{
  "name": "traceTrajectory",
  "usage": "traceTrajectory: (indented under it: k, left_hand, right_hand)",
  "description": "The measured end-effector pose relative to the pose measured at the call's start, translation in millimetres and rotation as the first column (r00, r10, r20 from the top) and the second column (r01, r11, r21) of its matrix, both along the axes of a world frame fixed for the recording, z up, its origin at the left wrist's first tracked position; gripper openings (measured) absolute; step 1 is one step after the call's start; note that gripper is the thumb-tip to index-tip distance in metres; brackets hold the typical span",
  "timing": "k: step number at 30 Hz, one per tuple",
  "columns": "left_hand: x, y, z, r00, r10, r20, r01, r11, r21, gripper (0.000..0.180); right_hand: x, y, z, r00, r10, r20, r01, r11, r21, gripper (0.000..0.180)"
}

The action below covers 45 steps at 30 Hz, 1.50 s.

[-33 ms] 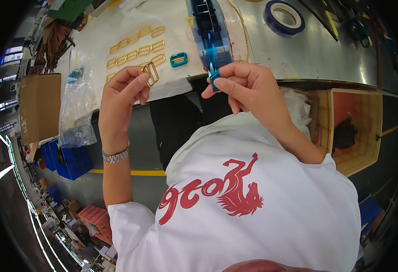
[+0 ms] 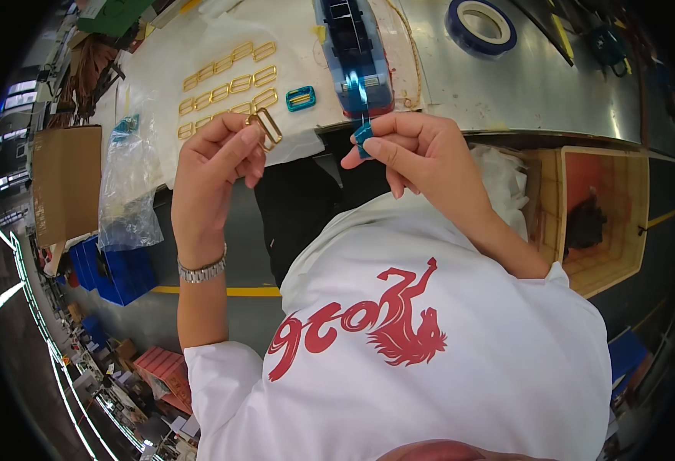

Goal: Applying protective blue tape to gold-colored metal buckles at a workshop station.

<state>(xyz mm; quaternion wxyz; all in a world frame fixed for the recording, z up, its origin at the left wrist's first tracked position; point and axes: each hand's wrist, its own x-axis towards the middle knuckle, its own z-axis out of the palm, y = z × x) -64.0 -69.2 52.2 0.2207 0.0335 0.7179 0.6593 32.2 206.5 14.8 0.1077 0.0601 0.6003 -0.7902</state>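
My left hand (image 2: pixel 213 165) pinches a gold slide buckle (image 2: pixel 269 125) between thumb and fingers, raised over the table's near edge. My right hand (image 2: pixel 433 157) grips the loose end of shiny blue tape (image 2: pixel 363 140), which stretches from the front of a blue-grey tape dispenser (image 2: pixel 380 91). Left of the dispenser lies a buckle wrapped in blue film (image 2: pixel 291 104). Beyond my left hand, several more gold buckles (image 2: pixel 220 94) lie in rows on the white table covering.
A roll of dark blue tape (image 2: pixel 454 29) lies on the metal tabletop (image 2: pixel 533 92) at the right. Below that edge stands a wooden crate (image 2: pixel 610 273). A clear plastic bag (image 2: pixel 130 207) hangs at the left beside a cardboard box (image 2: pixel 67 180). Blue bins (image 2: pixel 115 269) stand lower.
My left hand has shifted slightly to the right with the gold buckle, which has tilted a little. My right hand stays nearly in place on the blue tape.
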Motion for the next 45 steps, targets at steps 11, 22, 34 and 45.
traceTrajectory:
  k: [11,22,34,45]
  left_hand:
    - [29,69,-12,0.964,-0.24,0.115,0.236,0.97,0.052,0.019]
    - [22,76,-18,0.959,-0.263,0.109,0.262,0.965,0.025,0.018]
    - [34,81,-33,0.99,-0.138,0.04,0.139,0.99,-0.037,0.014]
    - [50,82,-51,0.985,-0.065,0.162,0.038,0.985,0.166,0.033]
  right_hand:
    - [12,-6,-32,0.998,-0.056,-0.021,0.055,0.998,-0.017,0.025]
    - [15,-6,-31,0.999,-0.023,-0.047,0.022,1.0,-0.014,0.029]
    - [12,-12,-39,0.997,-0.072,-0.018,0.072,0.997,-0.008,0.031]
    - [17,-10,-29,0.996,-0.084,-0.021,0.083,0.996,-0.026,0.03]
